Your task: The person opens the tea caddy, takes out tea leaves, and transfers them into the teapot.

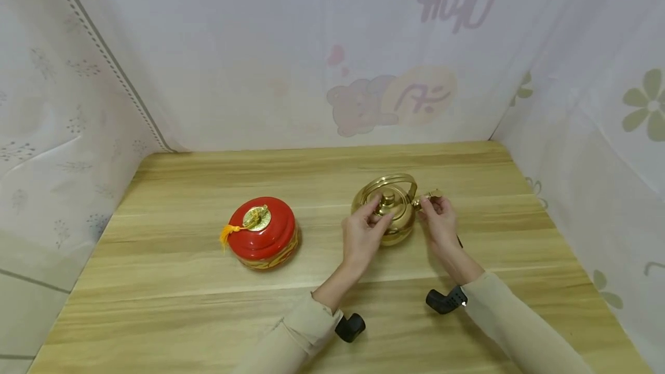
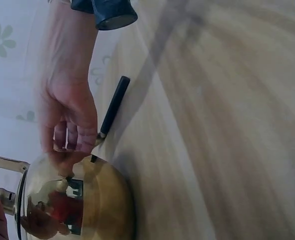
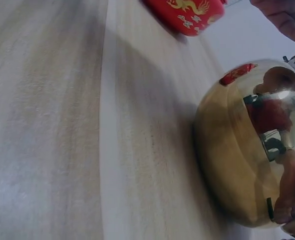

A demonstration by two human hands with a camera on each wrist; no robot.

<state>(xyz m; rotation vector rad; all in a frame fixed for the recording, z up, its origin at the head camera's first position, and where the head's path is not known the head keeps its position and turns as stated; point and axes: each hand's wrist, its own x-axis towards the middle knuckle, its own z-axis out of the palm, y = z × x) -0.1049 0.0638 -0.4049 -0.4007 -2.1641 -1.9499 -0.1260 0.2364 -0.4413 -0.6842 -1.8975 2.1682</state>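
A shiny gold kettle [image 1: 400, 234] with a raised loop handle [image 1: 397, 178] stands on the wooden table. My left hand [image 1: 361, 238] is over its lid, thumb and forefinger apart near the lid knob [image 1: 388, 195]. In the left wrist view, a left fingertip is beside the knob [image 2: 6, 201]; firm contact is unclear. At the kettle's right side, my right hand [image 1: 441, 227] pinches the spout [image 1: 430, 195] between thumb and fingers. The gold body [image 3: 232, 150] fills the right of the right wrist view, with the right fingertips partly cut off at its lower corner.
Left of the kettle sits a red lidded jar [image 1: 265, 238] with a gold medallion and an orange tassel [image 1: 227, 234]. Something with a black handle [image 2: 115, 104] lies near the right hand, mostly hidden in the head view. Printed cloth walls [image 1: 249, 74] enclose the table's back and sides.
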